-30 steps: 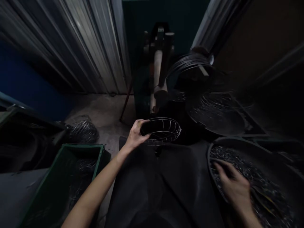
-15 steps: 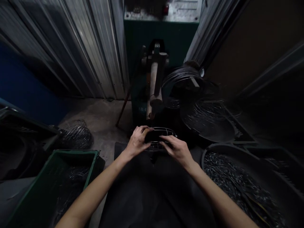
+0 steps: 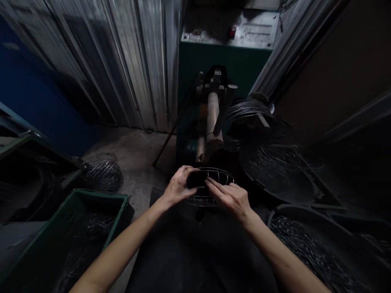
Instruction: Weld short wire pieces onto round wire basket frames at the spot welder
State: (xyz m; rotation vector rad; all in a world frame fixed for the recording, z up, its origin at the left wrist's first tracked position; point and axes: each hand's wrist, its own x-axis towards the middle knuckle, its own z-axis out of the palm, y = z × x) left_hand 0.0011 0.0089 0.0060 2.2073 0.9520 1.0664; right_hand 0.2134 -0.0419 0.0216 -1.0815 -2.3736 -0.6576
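Observation:
A round wire basket of thin shiny rods is held in front of my lap, its ringed opening facing up toward me. My left hand grips its left side, thumb and fingers curved round the rim. On the right, my right hand is closed at the rim, its forefinger reaching across the opening. The fingertips of that hand are partly in shadow. Just beyond the basket stand the pale cylindrical arms of a green machine; a gap separates them from my hands.
A green crate with wire pieces stands at my left, with a wire bundle behind it. On the right are a dark tub of small metal parts and coiled wire. Corrugated metal sheeting rises at the back left.
My view has shifted, so the machine appears farther right and lower. The right hand has moved slightly right along the basket, and more of the wire rim shows. The left hand keeps its grip.

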